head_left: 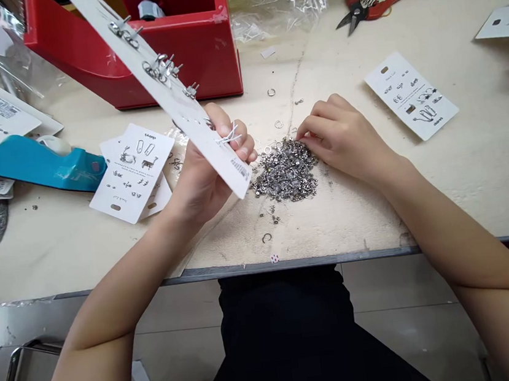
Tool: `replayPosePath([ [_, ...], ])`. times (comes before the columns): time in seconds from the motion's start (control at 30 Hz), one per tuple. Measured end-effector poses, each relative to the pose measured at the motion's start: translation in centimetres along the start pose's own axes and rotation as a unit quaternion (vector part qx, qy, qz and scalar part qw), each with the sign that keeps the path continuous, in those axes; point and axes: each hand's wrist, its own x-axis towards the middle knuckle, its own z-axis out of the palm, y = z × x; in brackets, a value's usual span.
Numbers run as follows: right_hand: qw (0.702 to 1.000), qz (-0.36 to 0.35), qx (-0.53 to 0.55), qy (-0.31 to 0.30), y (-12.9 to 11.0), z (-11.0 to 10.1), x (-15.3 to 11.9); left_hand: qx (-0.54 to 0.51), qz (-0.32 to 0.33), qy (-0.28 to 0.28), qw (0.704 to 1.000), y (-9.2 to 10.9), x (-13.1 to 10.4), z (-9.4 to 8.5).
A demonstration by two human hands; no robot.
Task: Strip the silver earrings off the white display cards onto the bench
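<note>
Pinching a card [180,110] upright and tilted above the table [355,215], the left hand [210,171] closes around its lower part; the right hand [345,136] presses its fingertips together at the edge of the metal pile [285,171].

The held card [184,112] ran past the top edge, and whether the right hand [344,133] pinched anything at the metal pile [286,174] was too small to tell.
</note>
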Motion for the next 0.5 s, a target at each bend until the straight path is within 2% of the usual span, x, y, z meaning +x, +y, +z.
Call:
replayPosePath([
  [0.13,0.998,-0.003,0.039,0.039,-0.5,-0.7,0.4,-0.011,-0.004,-0.046,0.999,-0.1,-0.1,-0.1],
  [0.27,0.983,-0.016,0.149,0.109,-3.2,-2.4,0.5,-0.015,-0.04,-0.123,0.992,-1.0,-0.2,-0.1],
  [0.4,0.953,-0.029,0.286,0.096,-6.8,-3.6,0.1,-0.034,-0.049,-0.234,0.97,-2.4,-0.4,-0.1],
  [0.5,0.941,-0.029,0.325,0.092,-8.0,-3.6,-0.1,-0.03,-0.029,-0.293,0.955,-2.7,-0.5,-0.1],
])
